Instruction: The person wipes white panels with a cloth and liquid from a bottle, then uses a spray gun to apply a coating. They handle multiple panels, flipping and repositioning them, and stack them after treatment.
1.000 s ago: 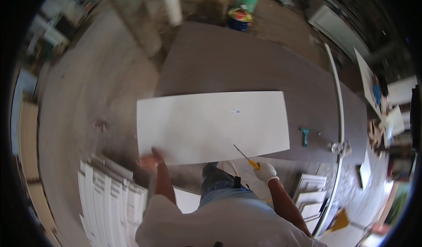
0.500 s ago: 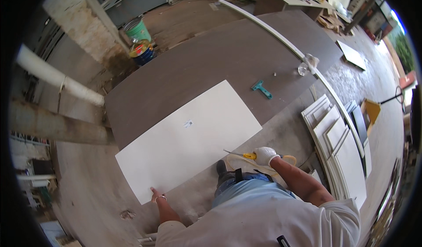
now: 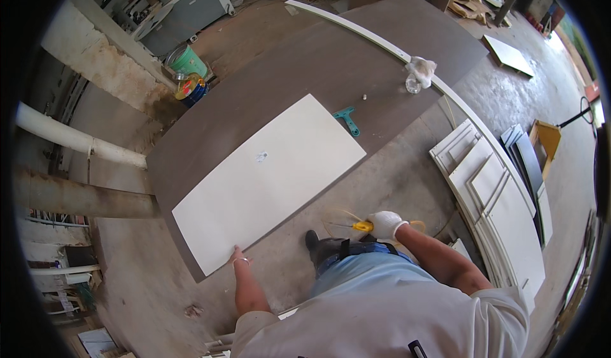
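Observation:
A white rectangular panel (image 3: pixel 286 161) with a small label lies on a large brown board (image 3: pixel 254 97). My left hand (image 3: pixel 239 256), bare with a band at the wrist, touches the panel's near edge by its left corner, fingers apart. In my gloved right hand (image 3: pixel 384 225) is a yellow air blow gun (image 3: pixel 362 226) with a thin metal nozzle, held off to the right of the panel. Its yellowish hose (image 3: pixel 417 225) shows beside the glove. A teal scraper (image 3: pixel 347 120) rests on the brown board, close to the panel's far right edge.
A long white strip (image 3: pixel 356 28) crosses the board's far side, with a white cloth (image 3: pixel 421 70) and a clear jar (image 3: pixel 412 86) by it. Stacked white panels (image 3: pixel 487 199) lean at right. Pipes (image 3: pixel 83 135) and buckets (image 3: pixel 187 61) stand left.
The white panel has slid away from me, fully onto the brown board and closer to the scraper. My left hand has gone from its near left corner to its near edge. The view has shifted.

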A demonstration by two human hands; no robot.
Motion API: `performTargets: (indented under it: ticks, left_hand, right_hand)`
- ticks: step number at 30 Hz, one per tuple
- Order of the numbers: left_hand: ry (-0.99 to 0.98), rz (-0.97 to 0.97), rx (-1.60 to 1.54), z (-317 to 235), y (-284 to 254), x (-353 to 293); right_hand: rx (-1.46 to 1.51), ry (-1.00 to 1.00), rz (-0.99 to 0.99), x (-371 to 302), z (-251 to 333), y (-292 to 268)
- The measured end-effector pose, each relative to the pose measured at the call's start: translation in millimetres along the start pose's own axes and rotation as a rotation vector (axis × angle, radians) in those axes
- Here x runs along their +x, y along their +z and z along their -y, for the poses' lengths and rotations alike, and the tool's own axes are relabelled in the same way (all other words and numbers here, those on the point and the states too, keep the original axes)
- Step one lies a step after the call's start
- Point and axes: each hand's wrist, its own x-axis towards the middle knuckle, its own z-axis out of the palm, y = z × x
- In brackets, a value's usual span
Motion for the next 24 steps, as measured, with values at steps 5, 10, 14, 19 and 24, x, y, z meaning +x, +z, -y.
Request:
performTargets:
  ticks: [5, 10, 14, 19, 24]
  left_hand:
    - [-0.1, 0.178, -0.114, 4.8, 49.7, -38.0]
    - [-0.131, 0.03, 0.077, 7.4, 93.4, -69.0]
    - [0.241, -0.513, 0.519, 6.0, 131.1, -109.4]
    - [1.575, 0.152, 1.296, -1.3, 230.5, -176.6]
    - [1.884, 0.652, 1.379, -4.0, 345.9, -242.5]
  right_hand:
    - [0.211, 0.083, -0.171, -44.5, -86.8, -1.0]
    - [0.204, 0.221, -0.223, -74.1, -127.4, 14.1]
    - [0.241, 0.232, -0.185, -83.9, -116.1, 24.4]
    - [0.285, 0.306, -0.125, -71.3, -63.2, 37.1]
    - [0.256, 0.437, -0.046, -64.7, -15.4, 51.1]
